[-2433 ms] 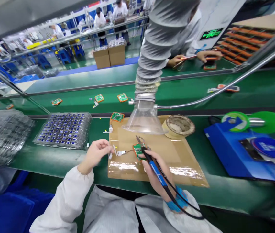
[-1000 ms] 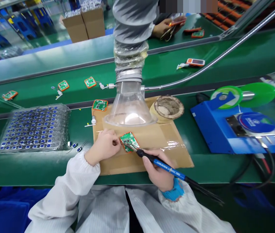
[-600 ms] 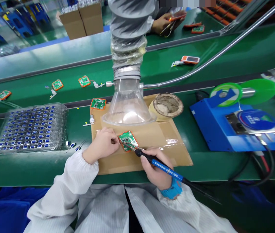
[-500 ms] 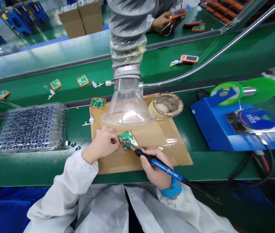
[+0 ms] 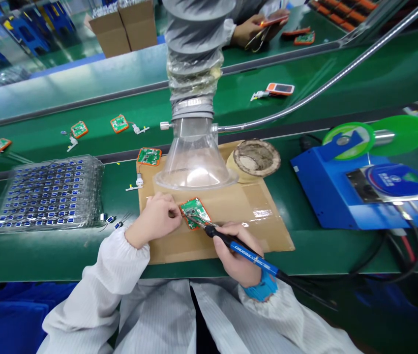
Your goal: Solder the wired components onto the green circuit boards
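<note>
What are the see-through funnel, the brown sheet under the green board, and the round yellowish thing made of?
Funnel: probably clear, glossy plastic; brown shows through and light glints.
Brown sheet: looks like cardboard; shiny patches hint at tape.
Round yellowish thing: can't tell; pale side, rough, darker rim.

No text legible; lettering on soldering-iron handle [image 5: 253, 257], blue disc [image 5: 396, 180] blurred.

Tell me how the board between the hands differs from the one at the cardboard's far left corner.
The middle board has a soldering iron over it; the corner board doesn't. The middle board lies askew in view, the corner board roughly square. A white connector shows beside the corner board; by the middle board I see none. Both are green with orange rims.
</note>
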